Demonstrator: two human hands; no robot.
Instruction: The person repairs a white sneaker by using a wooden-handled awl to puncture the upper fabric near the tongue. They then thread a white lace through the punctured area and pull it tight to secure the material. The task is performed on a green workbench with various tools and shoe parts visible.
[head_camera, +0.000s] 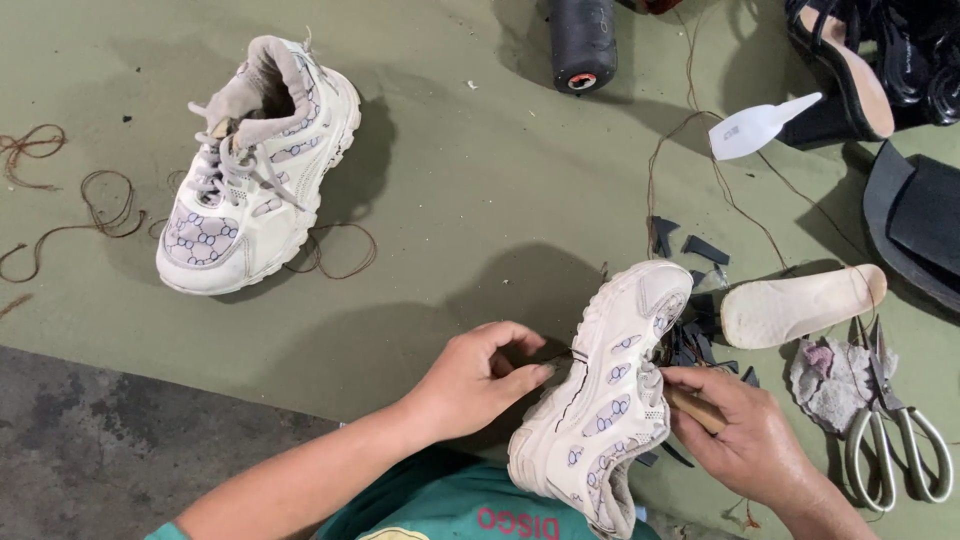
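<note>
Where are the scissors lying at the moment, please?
In the head view, the scissors lie at the lower right, partly on a grey rag, just right of the right hand.

Near your upper right lies a white label tag (757, 127) — flat, tapering to a narrow tip (small grey print at its broad end) — resting on the green mat (470, 200). No packages, signs or screens.

A shoe-repair workshop floor: scissors (895, 440), black thread spool (582, 42), loose insole (800, 305), rubber scraps (700, 245) and worn shoes (255, 170).
</note>
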